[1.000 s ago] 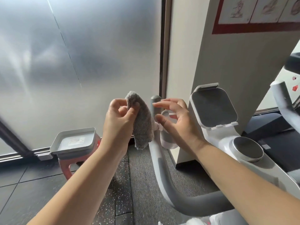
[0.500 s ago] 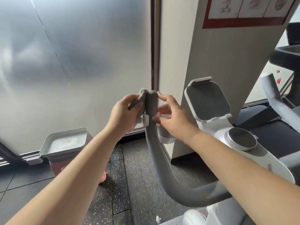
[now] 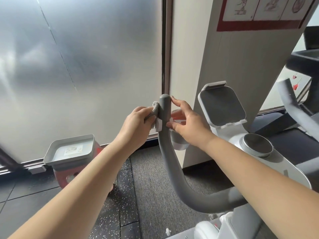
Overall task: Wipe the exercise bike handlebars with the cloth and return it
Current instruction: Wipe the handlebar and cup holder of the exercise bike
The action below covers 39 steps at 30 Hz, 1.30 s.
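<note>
From the head camera we see our left hand closed around the grey cloth, pressing it against the left side of the upright end of the handlebar. Only a small bunch of cloth shows above the knuckles, at about 10 o'clock from the bar's rounded tip; the rest is hidden in the grip. Our right hand sits on the other side of the bar, at 3 o'clock, its fingers spread and loose, tips just touching the bar and holding nothing.

We judge the cloth soft, light and limp: it will fold to the bar's round form if we wrap it rather than pinch it, and a bunched hold in the palm suits it best. The bar looks stiff, smooth and fixed, so it should take firm pressure. A grey tray stands at 8 o'clock, well apart.
</note>
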{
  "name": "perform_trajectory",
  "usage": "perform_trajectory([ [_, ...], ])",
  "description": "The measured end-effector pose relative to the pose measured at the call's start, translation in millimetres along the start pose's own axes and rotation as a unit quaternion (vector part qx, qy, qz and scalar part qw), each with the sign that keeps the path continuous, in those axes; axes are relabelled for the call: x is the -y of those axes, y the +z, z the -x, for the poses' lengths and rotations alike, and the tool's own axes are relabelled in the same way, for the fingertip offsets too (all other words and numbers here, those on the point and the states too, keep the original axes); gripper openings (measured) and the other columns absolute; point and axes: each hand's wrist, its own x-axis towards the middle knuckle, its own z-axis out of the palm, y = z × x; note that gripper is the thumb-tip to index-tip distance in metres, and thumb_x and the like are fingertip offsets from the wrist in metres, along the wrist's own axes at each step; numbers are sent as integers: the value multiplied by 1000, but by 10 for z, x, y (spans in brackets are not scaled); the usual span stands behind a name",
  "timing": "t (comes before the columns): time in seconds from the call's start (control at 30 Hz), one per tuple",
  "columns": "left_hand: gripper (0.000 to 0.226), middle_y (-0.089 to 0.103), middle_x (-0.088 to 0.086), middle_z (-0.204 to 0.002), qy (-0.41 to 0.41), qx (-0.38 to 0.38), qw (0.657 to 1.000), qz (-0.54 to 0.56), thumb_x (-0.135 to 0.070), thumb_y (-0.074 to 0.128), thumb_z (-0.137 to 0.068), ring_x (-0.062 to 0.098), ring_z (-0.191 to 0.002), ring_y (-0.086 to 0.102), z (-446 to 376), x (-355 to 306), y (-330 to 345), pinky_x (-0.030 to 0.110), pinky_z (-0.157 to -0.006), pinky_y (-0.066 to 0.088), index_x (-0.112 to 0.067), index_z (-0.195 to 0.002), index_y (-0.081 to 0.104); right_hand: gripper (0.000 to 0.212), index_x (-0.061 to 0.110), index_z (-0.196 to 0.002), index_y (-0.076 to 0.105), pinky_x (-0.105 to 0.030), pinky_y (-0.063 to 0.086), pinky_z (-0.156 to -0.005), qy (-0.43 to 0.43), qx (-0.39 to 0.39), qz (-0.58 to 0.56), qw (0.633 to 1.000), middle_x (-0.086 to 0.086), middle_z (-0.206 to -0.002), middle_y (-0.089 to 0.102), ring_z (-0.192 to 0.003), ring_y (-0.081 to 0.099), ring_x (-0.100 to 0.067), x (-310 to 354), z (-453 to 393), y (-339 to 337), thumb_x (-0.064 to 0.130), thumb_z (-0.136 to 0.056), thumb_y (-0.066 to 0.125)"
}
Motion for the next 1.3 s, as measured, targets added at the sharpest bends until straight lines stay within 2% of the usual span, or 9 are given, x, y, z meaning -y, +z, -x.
perform_trajectory([
  [0.13, 26, 55, -3, -110, 29, -68, 994, 77, -20, 62, -87, 5, -91, 59, 475, 72, -57, 6, -82, 40, -20, -112, 68, 80, 47, -141, 29, -24, 42, -105, 5, 2, -22, 1000, -3, -108, 61, -107, 59, -8, -44, 19, 35, 14, -81, 71],
  [0.3, 28, 69, -14, -96, -147, -130, 964, 177, -20, 72, -78, -5, -89, 62, 909, 47, 153, 10, -79, 46, -33, -103, 68, 85, 44, -144, 23, 6, 27, -95, 12, 50, -9, 999, 12, -124, 50, -114, 47, 6, 31, 200, -35, 9, -82, 70],
  [0.43, 25, 71, -13, -93, -174, -133, 941, 259, -12, 73, -77, 1, -88, 66, 870, -22, 314, 22, -83, 52, -29, -96, 70, 89, 48, -145, 15, -13, 22, -105, 23, 95, 32, 995, 14, -148, 37, -135, 34, -2, 61, 333, -63, 15, -83, 69],
  [0.67, 24, 67, -17, -92, -155, -86, 947, 267, -5, 66, -82, -18, -81, 59, 1246, -113, 362, 0, -72, 40, -17, -102, 69, 87, 49, -145, 10, -38, 18, -119, 26, 83, 103, 991, 12, -153, 29, -143, 24, -17, 3, 398, -5, 28, -84, 68],
  [0.77, 24, 71, -9, -89, -161, -97, 942, 277, -12, 65, -85, -8, -66, 62, 1106, -64, 296, 6, -62, 44, -20, -107, 69, 85, 46, -146, 8, -39, 15, -120, 24, 86, 118, 989, 11, -154, 28, -144, 21, -19, 35, 408, -13, 28, -86, 66],
  [0.83, 23, 70, 0, -79, -205, -77, 927, 303, -20, 60, -89, 11, -57, 58, 874, 17, 268, 24, -53, 48, -32, -108, 67, 85, 43, -147, 7, -37, 13, -120, 23, 92, 136, 986, 10, -155, 27, -145, 19, -17, 63, 421, -23, 28, -86, 65],
  [0.93, 25, 71, 3, -85, -232, -37, 909, 345, -21, 54, -92, 24, -71, 63, 701, 60, 326, 44, -71, 53, -29, -113, 65, 83, 40, -148, 8, -35, 11, -121, 25, 97, 154, 983, 10, -156, 23, -146, 15, -16, 77, 451, -26, 28, -87, 64],
  [1.07, 30, 70, -8, -104, -250, -32, 901, 354, -16, 55, -92, 5, -93, 65, 1171, -78, 453, 33, -91, 51, -19, -121, 61, 81, 36, -149, 12, -37, 12, -120, 23, 84, 158, 983, 8, -156, 23, -145, 20, -17, 96, 483, -1, 26, -88, 64],
  [1.3, 29, 74, -3, -96, -260, -13, 873, 413, -18, 51, -93, 22, -87, 65, 1200, 11, 483, 44, -85, 50, -23, -119, 63, 81, 37, -149, 11, -34, 12, -120, 26, 88, 161, 983, 7, -157, 23, -146, 13, -17, 40, 456, -1, 29, -88, 63],
])
